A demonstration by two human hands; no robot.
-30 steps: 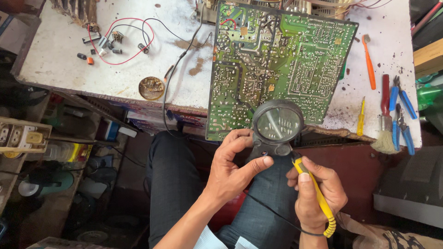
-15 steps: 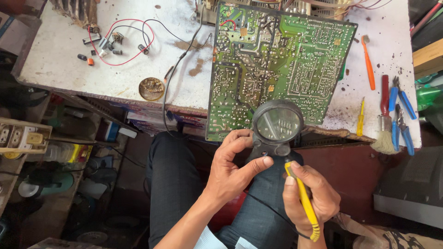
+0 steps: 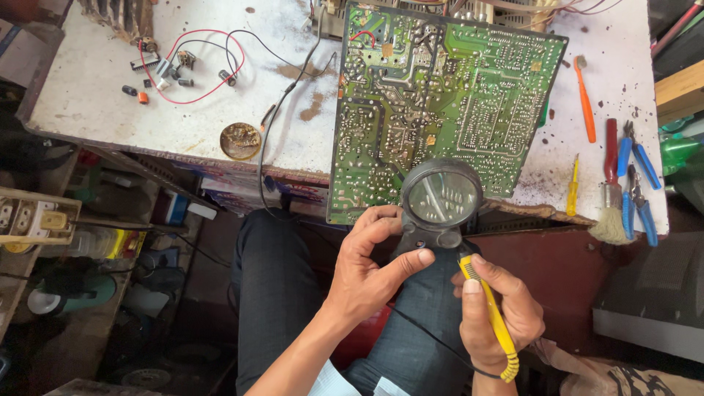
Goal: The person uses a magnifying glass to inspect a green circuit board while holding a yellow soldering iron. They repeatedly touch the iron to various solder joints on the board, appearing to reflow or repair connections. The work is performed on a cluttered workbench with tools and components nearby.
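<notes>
One round brass tin (image 3: 240,141) lies left of the single green circuit board (image 3: 440,103). Below the board's edge, the left hand (image 3: 370,268) grips one magnifier (image 3: 441,198); the right hand (image 3: 499,312) clasps one yellow-handled tool (image 3: 490,315).

One circuit board (image 3: 440,110), one magnifier (image 3: 441,198), one yellow soldering iron (image 3: 493,315), one brush (image 3: 611,213), two hands: left hand (image 3: 370,268), right hand (image 3: 499,319).

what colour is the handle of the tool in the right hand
Yellow soldering iron handle, clearest in the head view.
</notes>
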